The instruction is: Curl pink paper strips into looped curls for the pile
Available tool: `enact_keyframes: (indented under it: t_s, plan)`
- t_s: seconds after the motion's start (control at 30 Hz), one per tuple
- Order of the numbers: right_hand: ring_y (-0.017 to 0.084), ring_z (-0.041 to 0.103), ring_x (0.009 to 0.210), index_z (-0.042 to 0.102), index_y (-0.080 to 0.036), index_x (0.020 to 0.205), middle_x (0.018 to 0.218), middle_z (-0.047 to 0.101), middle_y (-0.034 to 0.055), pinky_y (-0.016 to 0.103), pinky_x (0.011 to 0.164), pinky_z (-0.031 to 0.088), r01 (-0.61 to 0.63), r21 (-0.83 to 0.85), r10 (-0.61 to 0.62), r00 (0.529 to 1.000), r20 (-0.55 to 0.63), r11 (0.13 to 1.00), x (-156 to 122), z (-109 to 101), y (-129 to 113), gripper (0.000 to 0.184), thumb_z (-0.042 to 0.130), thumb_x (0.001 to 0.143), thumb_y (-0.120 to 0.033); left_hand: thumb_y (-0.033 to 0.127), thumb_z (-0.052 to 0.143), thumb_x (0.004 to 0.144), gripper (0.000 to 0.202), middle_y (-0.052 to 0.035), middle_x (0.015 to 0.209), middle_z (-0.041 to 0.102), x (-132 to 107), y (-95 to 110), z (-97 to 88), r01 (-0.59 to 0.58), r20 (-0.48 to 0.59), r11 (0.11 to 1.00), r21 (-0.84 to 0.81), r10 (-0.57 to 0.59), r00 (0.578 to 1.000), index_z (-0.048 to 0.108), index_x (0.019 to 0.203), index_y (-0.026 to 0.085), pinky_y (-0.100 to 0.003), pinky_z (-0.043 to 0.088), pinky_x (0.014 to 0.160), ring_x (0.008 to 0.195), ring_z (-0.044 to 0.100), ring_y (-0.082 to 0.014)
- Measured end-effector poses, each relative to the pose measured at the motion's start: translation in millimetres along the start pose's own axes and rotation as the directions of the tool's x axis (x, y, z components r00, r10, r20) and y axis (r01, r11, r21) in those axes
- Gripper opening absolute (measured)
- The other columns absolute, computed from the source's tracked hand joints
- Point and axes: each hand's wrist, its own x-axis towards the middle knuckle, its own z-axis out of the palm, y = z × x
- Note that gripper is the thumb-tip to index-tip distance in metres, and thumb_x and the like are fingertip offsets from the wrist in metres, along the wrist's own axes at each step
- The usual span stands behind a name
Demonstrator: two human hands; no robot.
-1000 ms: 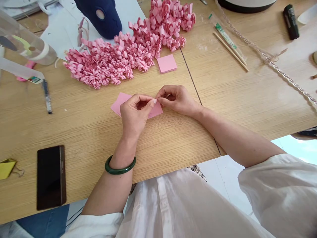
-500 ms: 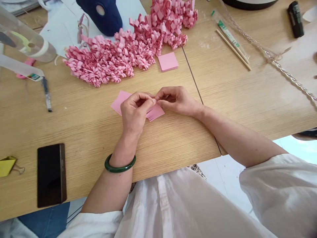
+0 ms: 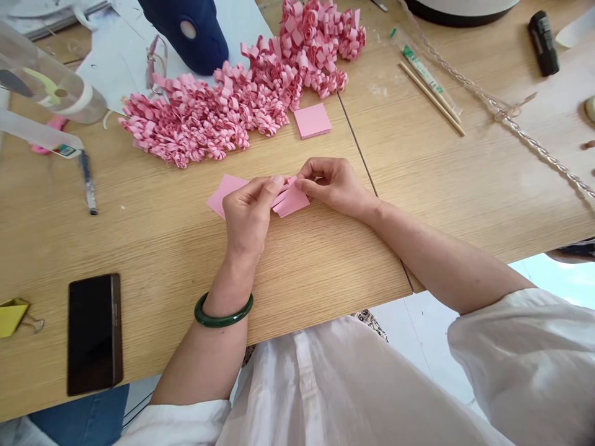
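Both hands meet over the wooden table, pinching a small pink paper piece with slits cut into its edge, the fringed paper (image 3: 294, 201). My left hand (image 3: 251, 210) is closed on its left side, thumb on top. From the right, my right hand (image 3: 332, 183) pinches the upper edge between thumb and fingertips. Under and left of my left hand lies another pink paper sheet (image 3: 227, 193), partly covered. Beyond the hands is a stack of pink paper squares (image 3: 313, 121). A long heap of curled pink paper flowers (image 3: 209, 118) stretches behind it.
A phone (image 3: 94, 334) and yellow binder clip (image 3: 13, 316) lie at the left. A pen (image 3: 88, 183) and clear plastic container (image 3: 60, 80) are farther back. Behind the flowers stands a dark blue object (image 3: 193, 34). Wooden sticks (image 3: 432, 99), a braided cord (image 3: 530, 133) and black marker (image 3: 543, 43) lie right.
My left thumb has shifted up and my fingertips have drawn slightly apart, baring more of the fringed paper. The view has tilted a little; other things lie as before.
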Motion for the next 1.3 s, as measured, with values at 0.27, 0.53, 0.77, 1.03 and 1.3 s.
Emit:
enact_keyframes:
  t_s: [0.27,0.53,0.77,1.03,1.3]
  plan:
    - [0.011,0.053,0.068,0.06,-0.018,0.078,0.07,0.06,-0.001,0.025,0.063,0.048,0.002,-0.035,-0.002,1.0,0.0,0.999,0,0,0,0.028,0.069,0.095,-0.039,0.025,0.075,0.086,0.011,-0.0021,0.099,0.081,-1,2,-1.2,-0.092,0.05,0.991,0.101,0.087,0.995,0.082,0.094,0.024,-0.031,0.059,0.09,0.097,0.074,-0.0179]
    - [0.01,0.053,0.067,0.06,-0.017,0.079,0.071,0.06,-0.0014,0.023,0.061,0.047,0.028,-0.024,-0.028,1.0,0.01,0.999,0,0,3,0.028,0.069,0.095,-0.038,0.023,0.075,0.088,0.008,0.0001,0.095,0.081,-1,-1,-1.4,-0.154,0.035,0.973,0.173,0.15,0.988,0.082,0.092,0.025,-0.028,0.06,0.087,0.091,0.075,-0.0157]
    - [0.009,0.053,0.066,0.061,-0.017,0.079,0.069,0.062,-0.0015,0.022,0.058,0.045,0.04,-0.001,-0.04,0.998,0.05,0.999,-1,1,1,0.025,0.069,0.094,-0.035,0.023,0.079,0.085,0.002,0.0015,0.088,0.08,-1,-2,-1.4,-0.141,0.018,0.977,0.16,0.14,0.99,0.08,0.085,0.025,-0.026,0.06,0.077,0.082,0.074,-0.0148]
    - [0.009,0.053,0.064,0.064,-0.017,0.078,0.069,0.063,-0.0014,0.023,0.058,0.046,0.068,-0.002,-0.068,0.997,0.044,0.998,-1,1,3,0.031,0.072,0.091,-0.044,0.027,0.08,0.083,0.004,0.0007,0.085,0.079,0,-2,-3.3,-0.101,0.028,0.984,0.147,0.098,0.995,0.079,0.083,0.023,-0.027,0.059,0.078,0.081,0.072,-0.0153]
    - [0.011,0.058,0.064,0.061,-0.019,0.077,0.072,0.063,-0.0008,0.026,0.061,0.051,0.001,0.14,0.018,0.99,-0.138,0.99,0,2,4,0.031,0.073,0.089,-0.045,0.046,0.079,0.084,0.026,-0.0044,0.102,0.078,4,-9,-0.9,0.054,-0.019,0.996,-0.076,-0.056,0.998,0.079,0.095,0.023,-0.032,0.062,0.085,0.096,0.075,-0.0199]
